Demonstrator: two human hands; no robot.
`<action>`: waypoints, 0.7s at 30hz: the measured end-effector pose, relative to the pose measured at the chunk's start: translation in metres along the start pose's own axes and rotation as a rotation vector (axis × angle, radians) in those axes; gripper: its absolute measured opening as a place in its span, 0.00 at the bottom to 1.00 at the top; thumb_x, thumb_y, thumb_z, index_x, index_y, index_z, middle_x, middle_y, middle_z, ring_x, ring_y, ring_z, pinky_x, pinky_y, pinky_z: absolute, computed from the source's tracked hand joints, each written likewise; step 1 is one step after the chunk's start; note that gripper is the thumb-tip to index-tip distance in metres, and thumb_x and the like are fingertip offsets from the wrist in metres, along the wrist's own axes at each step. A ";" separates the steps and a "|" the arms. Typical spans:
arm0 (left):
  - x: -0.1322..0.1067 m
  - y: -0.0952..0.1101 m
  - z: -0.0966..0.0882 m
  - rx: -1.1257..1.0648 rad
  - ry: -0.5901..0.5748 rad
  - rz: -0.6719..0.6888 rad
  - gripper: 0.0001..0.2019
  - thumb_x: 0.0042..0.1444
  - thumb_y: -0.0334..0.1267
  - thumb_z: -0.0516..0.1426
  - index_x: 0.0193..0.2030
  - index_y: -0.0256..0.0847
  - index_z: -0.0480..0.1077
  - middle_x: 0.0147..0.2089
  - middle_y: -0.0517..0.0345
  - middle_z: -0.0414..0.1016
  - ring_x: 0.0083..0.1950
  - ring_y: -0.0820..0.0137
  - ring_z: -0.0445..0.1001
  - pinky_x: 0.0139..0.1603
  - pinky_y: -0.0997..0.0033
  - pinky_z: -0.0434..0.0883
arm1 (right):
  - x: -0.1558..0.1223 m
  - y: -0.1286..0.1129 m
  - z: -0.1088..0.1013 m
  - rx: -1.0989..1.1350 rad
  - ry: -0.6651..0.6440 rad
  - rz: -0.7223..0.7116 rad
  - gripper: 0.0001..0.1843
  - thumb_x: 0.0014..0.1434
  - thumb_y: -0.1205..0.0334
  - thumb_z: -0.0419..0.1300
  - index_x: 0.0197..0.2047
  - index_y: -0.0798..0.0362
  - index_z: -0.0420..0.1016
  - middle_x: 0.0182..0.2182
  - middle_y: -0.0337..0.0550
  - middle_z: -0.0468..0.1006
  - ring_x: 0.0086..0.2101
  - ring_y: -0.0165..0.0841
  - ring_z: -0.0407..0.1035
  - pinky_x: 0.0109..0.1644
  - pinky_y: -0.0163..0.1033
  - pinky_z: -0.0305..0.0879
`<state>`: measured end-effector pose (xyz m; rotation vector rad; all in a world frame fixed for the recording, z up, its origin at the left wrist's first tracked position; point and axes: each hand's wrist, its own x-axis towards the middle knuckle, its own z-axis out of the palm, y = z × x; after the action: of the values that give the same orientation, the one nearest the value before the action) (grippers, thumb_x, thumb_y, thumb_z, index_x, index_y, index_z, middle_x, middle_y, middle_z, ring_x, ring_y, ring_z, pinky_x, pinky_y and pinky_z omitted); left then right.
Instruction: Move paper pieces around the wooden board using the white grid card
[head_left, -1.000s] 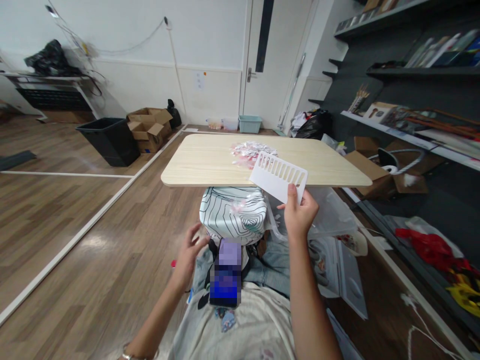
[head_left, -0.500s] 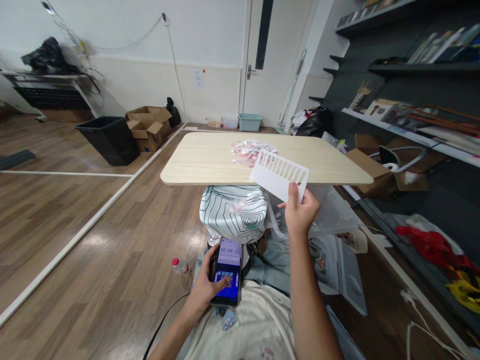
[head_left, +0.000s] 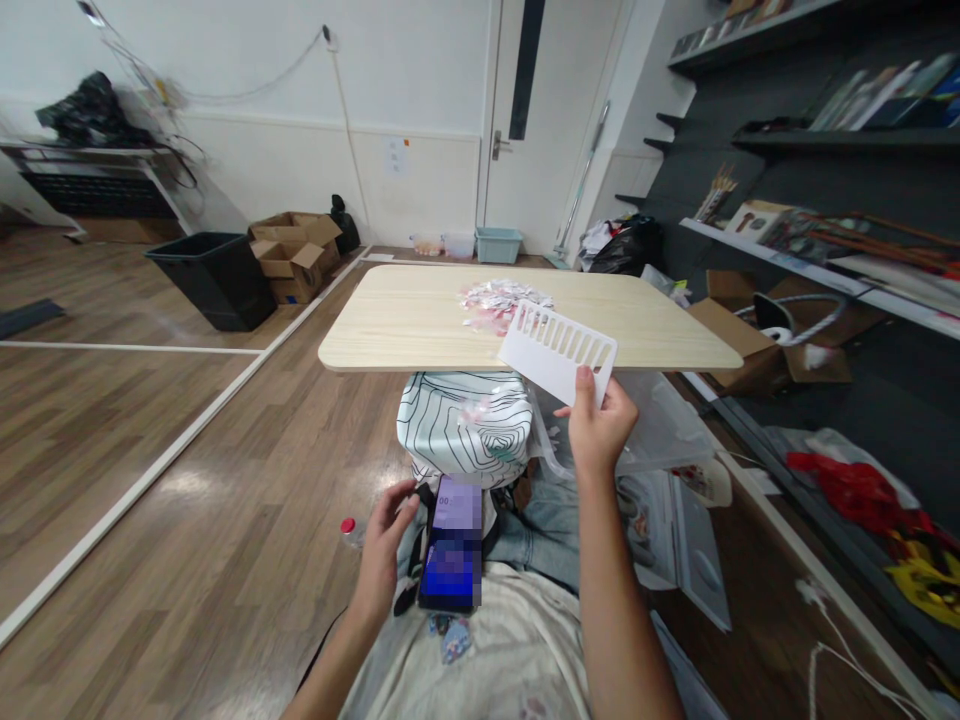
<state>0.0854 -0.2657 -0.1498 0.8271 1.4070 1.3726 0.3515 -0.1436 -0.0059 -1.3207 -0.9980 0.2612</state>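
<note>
My right hand (head_left: 602,425) pinches a white flat card with a row of long slots (head_left: 556,348), thumb on top, held tilted over the near edge of the table. Behind the card, a heap of small white and pink packets or slips (head_left: 506,303) lies on the pale wooden table (head_left: 397,320). On my lap rests a phone (head_left: 451,550), its screen lit and partly blurred. Just left of the phone, my left hand (head_left: 384,550) is off it, fingers loosely bent and apart, near a black strap (head_left: 409,590).
Under the table's near edge sits a stool with a line-patterned cover (head_left: 465,425), a few packets on it. To its right are a clear plastic bin (head_left: 664,425) and an open cardboard box (head_left: 739,335). A red-capped bottle (head_left: 349,530) stands on the floor at left.
My left hand has let go of the phone and shifted left and slightly up, its thumb off the screen. My right hand still holds the slotted card in nearly the same place.
</note>
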 end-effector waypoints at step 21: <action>-0.026 -0.048 0.011 0.019 -0.206 -0.126 0.54 0.41 0.48 0.78 0.78 0.47 0.69 0.74 0.38 0.78 0.72 0.41 0.80 0.73 0.42 0.76 | 0.000 0.000 0.001 -0.009 0.004 0.004 0.44 0.63 0.17 0.60 0.36 0.56 0.84 0.30 0.53 0.86 0.21 0.37 0.75 0.21 0.40 0.73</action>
<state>0.1107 -0.2928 -0.1909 0.8519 1.2909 1.1466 0.3512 -0.1426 -0.0061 -1.3313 -0.9948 0.2574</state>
